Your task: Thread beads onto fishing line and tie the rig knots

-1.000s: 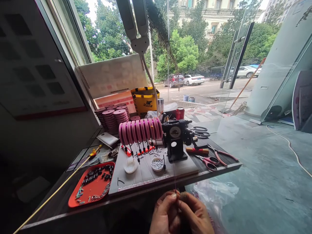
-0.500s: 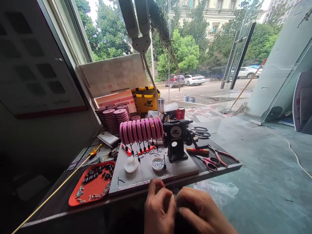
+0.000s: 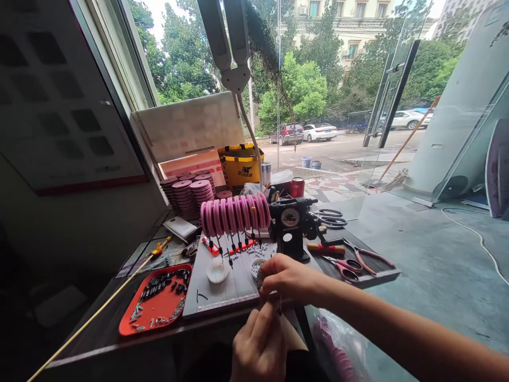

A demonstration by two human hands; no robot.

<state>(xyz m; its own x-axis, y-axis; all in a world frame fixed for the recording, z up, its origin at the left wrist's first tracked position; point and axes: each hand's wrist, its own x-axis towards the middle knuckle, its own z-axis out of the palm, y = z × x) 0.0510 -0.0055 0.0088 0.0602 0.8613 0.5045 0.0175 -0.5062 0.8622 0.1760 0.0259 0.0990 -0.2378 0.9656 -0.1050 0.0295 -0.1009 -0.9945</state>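
My left hand [image 3: 260, 339] is closed in a pinch below the table's front edge; what lies between its fingertips is too small to make out. Just above it, my right hand [image 3: 282, 277] has its fingers bent together at the front of a small white bowl [image 3: 256, 267] of grey beads, partly covering it. Whatever the right fingers hold is hidden. Behind both hands, a row of pink spools [image 3: 235, 215] sits on a black hand-cranked winder [image 3: 292, 225]. Thin lines with black pieces [image 3: 230, 261] hang from the spools over a white board [image 3: 234, 297].
An orange-red tray [image 3: 159, 307] with small black and metal parts lies left, beside a yellow rod [image 3: 95, 313]. Red-handled scissors [image 3: 345, 269] and pliers [image 3: 366, 257] are at right. A white dish [image 3: 217, 271] and stacked pink spools [image 3: 186, 196] stand further back.
My right hand has moved up and forward from beside the left hand to the bead bowl. My left hand stays low, still pinched. The view has shifted slightly.
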